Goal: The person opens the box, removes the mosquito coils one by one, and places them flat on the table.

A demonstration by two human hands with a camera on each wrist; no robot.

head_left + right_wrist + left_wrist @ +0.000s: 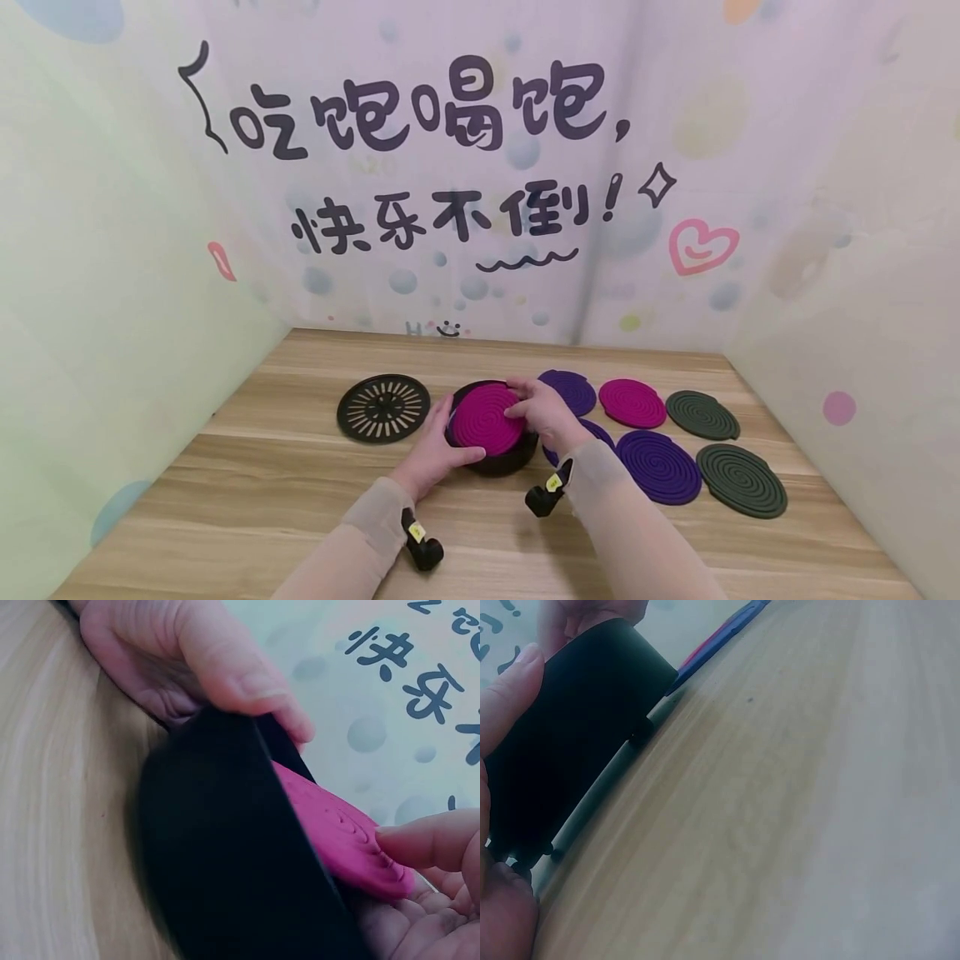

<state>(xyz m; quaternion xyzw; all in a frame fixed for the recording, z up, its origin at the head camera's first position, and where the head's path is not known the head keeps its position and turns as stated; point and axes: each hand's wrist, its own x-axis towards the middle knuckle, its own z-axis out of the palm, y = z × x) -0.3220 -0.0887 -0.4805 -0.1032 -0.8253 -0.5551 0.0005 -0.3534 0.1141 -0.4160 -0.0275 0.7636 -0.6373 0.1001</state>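
Note:
A round black holder (501,464) with straight sides stands on the table; small feet show under it in the left wrist view. My left hand (433,454) grips its left side, thumb over the near rim. A pink round coaster (487,417) with spiral ridges lies tilted in the mouth of the holder. The right hand (550,414) pinches this coaster's right edge between thumb and fingers, as the right wrist view shows up close with the coaster (345,832) partly inside the holder wall (217,840). The holder's inside bottom is hidden.
To the right lie purple coasters (658,468), another pink coaster (632,403) and two dark green coasters (742,481). One purple coaster is partly behind my right arm. A black slotted disc (384,408) lies left of the holder. Printed fabric walls (465,292) border the table.

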